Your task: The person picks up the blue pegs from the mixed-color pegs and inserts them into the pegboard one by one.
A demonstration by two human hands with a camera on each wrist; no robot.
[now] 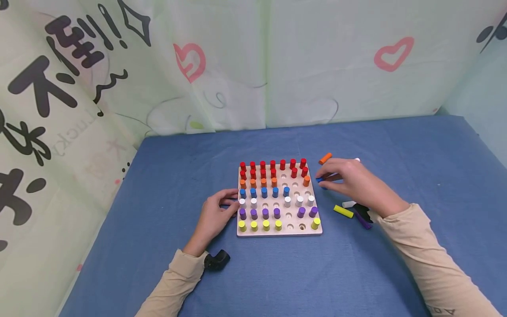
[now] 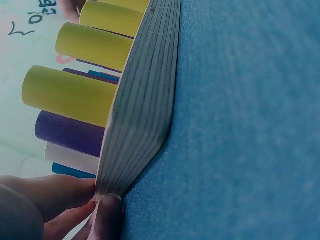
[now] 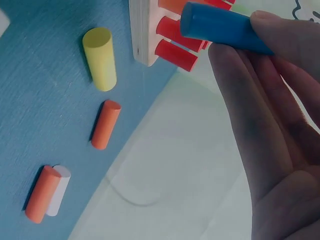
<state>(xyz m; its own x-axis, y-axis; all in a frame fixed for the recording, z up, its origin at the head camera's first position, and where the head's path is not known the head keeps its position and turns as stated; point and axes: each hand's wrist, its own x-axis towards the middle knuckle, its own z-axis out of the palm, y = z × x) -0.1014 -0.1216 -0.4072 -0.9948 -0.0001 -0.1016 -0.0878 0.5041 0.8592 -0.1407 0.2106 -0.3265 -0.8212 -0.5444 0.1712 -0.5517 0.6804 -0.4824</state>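
Observation:
A wooden pegboard (image 1: 279, 232) lies on the blue tabletop, with rows of red, orange, blue, white, purple and yellow pegs and several bare holes toward its right side. My left hand (image 1: 233, 201) pinches the board's left edge; in the left wrist view its fingertips (image 2: 107, 212) clasp the layered edge (image 2: 142, 100) beside yellow pegs (image 2: 70, 95). My right hand (image 1: 322, 178) hovers just off the board's upper right corner and pinches a blue peg (image 1: 319, 179). The right wrist view shows that blue peg (image 3: 225, 30) between thumb and fingers, above the red pegs (image 3: 175, 54).
Loose pegs lie right of the board: an orange peg (image 1: 325, 158), a yellow peg (image 1: 343, 211), a white peg (image 1: 348, 204) and a purple peg (image 1: 362, 219). In the right wrist view a yellow peg (image 3: 100, 57), an orange peg (image 3: 106, 124) and an orange-white pair (image 3: 47, 194) lie on the cloth. Printed curtains wall the table.

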